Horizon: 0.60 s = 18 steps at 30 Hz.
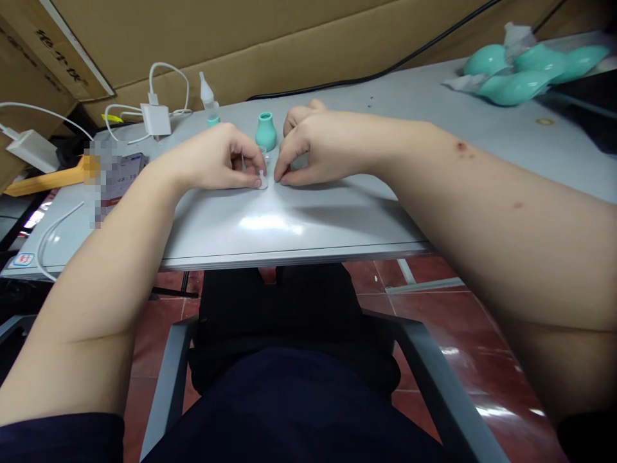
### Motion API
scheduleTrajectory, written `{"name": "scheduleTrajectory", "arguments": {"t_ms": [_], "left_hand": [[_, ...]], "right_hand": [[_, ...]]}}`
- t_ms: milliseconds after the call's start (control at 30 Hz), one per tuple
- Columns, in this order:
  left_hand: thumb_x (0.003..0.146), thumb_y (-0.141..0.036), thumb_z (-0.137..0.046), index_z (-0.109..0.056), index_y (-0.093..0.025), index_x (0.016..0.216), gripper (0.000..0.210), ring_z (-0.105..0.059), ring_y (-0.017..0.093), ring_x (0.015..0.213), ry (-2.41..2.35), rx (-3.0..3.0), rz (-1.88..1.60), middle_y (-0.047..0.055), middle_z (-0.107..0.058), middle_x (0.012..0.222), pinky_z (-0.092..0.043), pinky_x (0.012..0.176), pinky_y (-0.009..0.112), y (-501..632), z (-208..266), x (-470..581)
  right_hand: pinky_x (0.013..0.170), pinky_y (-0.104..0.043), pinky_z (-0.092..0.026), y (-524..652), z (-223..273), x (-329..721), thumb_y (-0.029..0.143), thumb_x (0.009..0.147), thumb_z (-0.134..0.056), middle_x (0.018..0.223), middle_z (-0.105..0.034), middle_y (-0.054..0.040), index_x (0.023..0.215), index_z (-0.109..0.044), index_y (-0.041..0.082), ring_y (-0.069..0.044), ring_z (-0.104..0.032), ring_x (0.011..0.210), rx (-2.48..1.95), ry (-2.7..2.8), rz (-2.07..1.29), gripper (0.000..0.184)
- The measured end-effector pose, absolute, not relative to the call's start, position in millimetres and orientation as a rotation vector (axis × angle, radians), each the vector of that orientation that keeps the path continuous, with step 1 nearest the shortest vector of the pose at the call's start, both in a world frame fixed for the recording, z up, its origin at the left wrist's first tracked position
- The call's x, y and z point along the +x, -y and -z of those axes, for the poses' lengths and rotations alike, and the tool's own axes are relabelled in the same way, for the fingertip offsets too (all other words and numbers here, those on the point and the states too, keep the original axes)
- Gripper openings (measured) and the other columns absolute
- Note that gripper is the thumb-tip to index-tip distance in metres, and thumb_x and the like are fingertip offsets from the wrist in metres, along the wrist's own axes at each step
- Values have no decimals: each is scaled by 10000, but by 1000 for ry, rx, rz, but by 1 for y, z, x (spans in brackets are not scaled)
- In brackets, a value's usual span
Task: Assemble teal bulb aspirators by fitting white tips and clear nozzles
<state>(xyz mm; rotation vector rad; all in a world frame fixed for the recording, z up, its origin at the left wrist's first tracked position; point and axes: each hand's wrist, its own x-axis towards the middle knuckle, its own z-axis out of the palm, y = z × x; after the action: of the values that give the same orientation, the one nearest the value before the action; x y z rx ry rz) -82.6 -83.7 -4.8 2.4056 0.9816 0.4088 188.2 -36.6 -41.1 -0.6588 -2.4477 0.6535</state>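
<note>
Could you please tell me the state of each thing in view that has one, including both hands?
Left hand: closed on small clear piece.
Right hand: thumb and finger pinched; contents unclear.
Small clear piece: held at the tabletop.
Near teal bulb: upright, mouth open.
White-tipped piece: upright, base partly hidden.
Phone: screen lit.
White charger: cable plugged in.
Far-right teal bulbs: lying down.

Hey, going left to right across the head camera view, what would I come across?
A white charger, a phone, a second white charger, a white-tipped nozzle, an open-topped teal bulb, the right hand, then a cluster of teal bulbs.
</note>
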Motion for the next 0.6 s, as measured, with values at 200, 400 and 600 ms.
{"name": "scheduleTrajectory", "arguments": {"t_ms": [200, 400, 600], "left_hand": [[838, -375, -1025, -839, -206, 927, 266, -642, 172, 673, -988, 2259, -370, 27, -751, 754, -486, 615, 305, 87, 3, -83], [871, -342, -996, -789, -222, 850, 241, -738, 199, 704, -1020, 2095, -569, 51, -815, 787, -551, 612, 301, 88, 4, -86], [795, -202, -964, -786, -222, 772, 180, -783, 195, 680, -937, 1926, -942, 24, -812, 765, -649, 667, 301, 84, 7, -84]], "right_hand": [[1146, -501, -538, 51, 32, 192, 185, 903, -920, 815, -693, -61, 858, -861, 257, -372, -667, 1243, -551, 2681, -366, 104], [1005, -436, -611, 63, 21, 189, 212, 889, -932, 920, -764, -53, 918, -895, 281, -328, -721, 1105, -575, 2444, -425, 84], [886, -384, -590, 58, 16, 189, 129, 852, -865, 901, -809, -5, 902, -903, 286, -251, -720, 902, -586, 2152, -568, 170]]}}
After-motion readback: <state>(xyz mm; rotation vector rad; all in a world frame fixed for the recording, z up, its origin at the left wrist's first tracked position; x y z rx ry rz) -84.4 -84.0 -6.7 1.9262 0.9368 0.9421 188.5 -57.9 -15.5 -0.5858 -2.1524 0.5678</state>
